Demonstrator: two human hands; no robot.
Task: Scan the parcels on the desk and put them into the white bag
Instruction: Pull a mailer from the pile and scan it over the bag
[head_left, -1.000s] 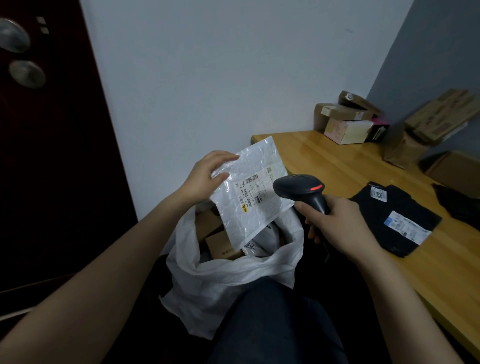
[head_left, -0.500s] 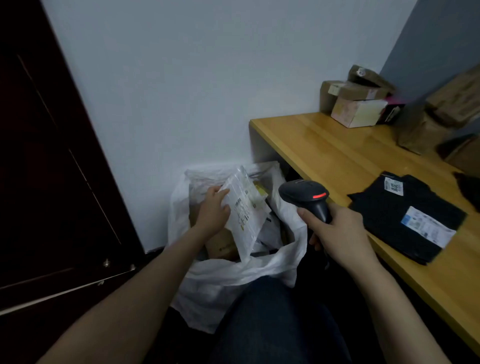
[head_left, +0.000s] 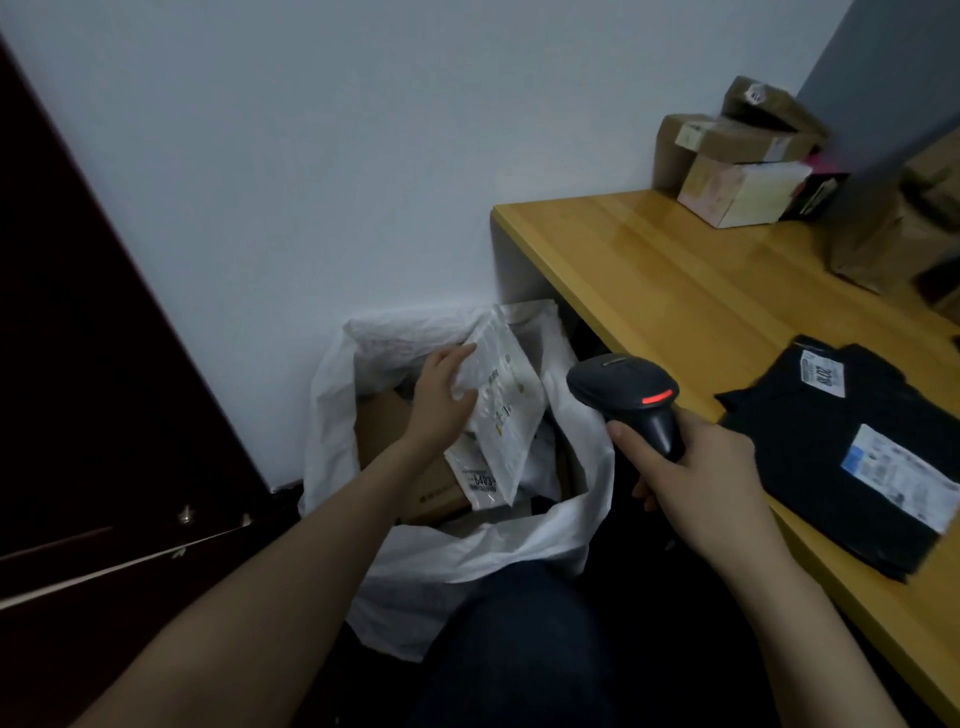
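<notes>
Surface (head_left: 675, 291) isn't done. White bag (head_left: 467, 561) on the floor beside it already holds several boxes + mailers. Left to scan, by my guess: black parcel (head_left: 810, 447) near the front edge, cardboard boxes (head_left: 737, 192) stacked at the back, more brown pkgs far right. White mailer (head_left: 511, 405) sits in the bag mouth, left hand (head_left: 441, 405) grip curled on its edge, not let go yet. Right hand (head_left: 691, 483) grip wraps the scanner (head_left: 628, 395), red light on.

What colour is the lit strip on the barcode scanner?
Red: a glowing bar on the head of the black barcode scanner, clearest in the head view.
</notes>
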